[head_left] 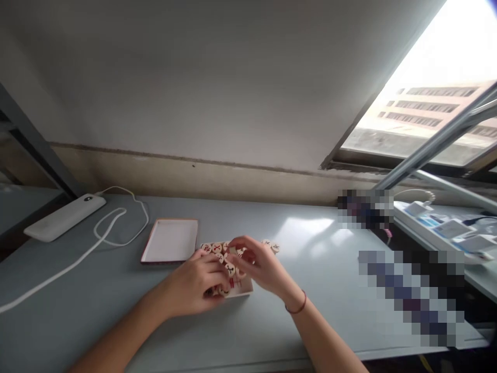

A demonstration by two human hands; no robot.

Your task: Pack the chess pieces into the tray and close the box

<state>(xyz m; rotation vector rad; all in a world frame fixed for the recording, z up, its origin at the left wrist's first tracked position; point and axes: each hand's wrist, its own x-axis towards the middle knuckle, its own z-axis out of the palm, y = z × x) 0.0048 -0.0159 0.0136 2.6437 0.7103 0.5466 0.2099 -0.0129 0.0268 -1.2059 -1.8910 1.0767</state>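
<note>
A cluster of round wooden game pieces (224,255) with red and dark markings is seen in a shallow box (241,291) on the grey table (310,290), near its front edge and about midway along it. A few more pieces (272,245) are laid on the table just beyond the box, to the right. The left hand (198,282) is rested over the near-left part of the box, with its fingers curled down onto the pieces; whether 1 is actually pinched cannot be told. The right hand (258,264) is held above the pieces, its fingers bent and drawn together over 1 piece at the tips, though the grasp is partly hidden. A red cord (298,305) is worn at the right wrist.

Just to the left of the box, an open lid (171,241) with a pale inside is laid flat. Further left, a white power bank (64,217) is placed, and a white cable (116,228) is looped beside it.
</note>
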